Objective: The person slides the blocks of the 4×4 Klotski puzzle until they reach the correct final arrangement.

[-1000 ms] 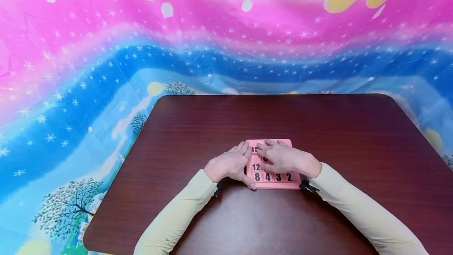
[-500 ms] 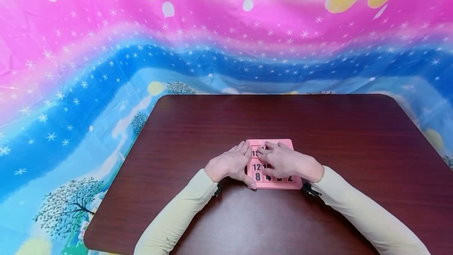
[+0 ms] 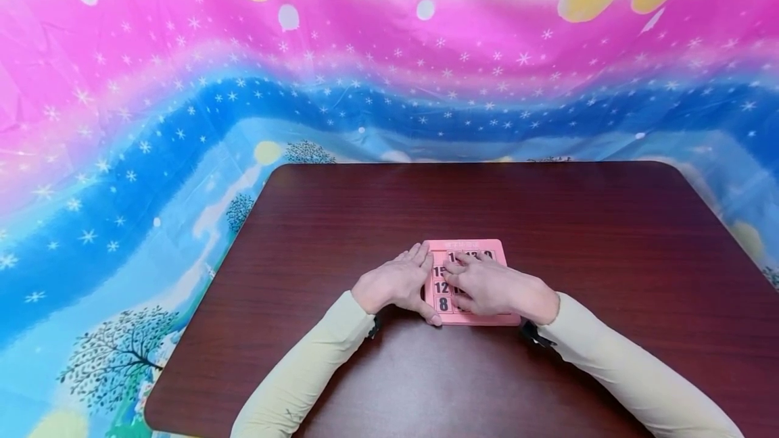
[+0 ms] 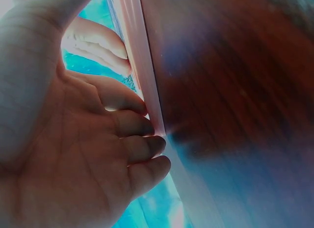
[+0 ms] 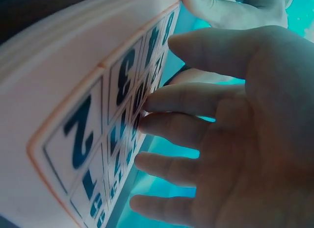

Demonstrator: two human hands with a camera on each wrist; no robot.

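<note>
A pink number slide puzzle [image 3: 475, 320] lies flat on the table, its square tiles printed with black numerals. My left hand [image 3: 395, 281] rests along its left side, thumb at the near left corner. In the left wrist view, the fingertips [image 4: 157, 145] sit right at the puzzle's side edge [image 4: 142, 56]. Spread over the tiles is my right hand [image 3: 496, 284], fingertips by the 15 tile [image 3: 439, 272] and hiding much of the middle and lower right. A gap shows at the top left of the grid. The right wrist view has the 2 tile [image 5: 78, 132] close up.
The dark wood table [image 3: 389, 201] has rounded corners and extends well past the puzzle on every side. Behind it hangs a pink and blue patterned cloth [image 3: 389, 86]. Pale sleeves [image 3: 316, 357] cover both forearms, with a black band at each wrist.
The 15 tile has slid from the top row toward the person, leaving a gap in the top left corner. My right hand has shifted slightly nearer; the left hand stays put.
</note>
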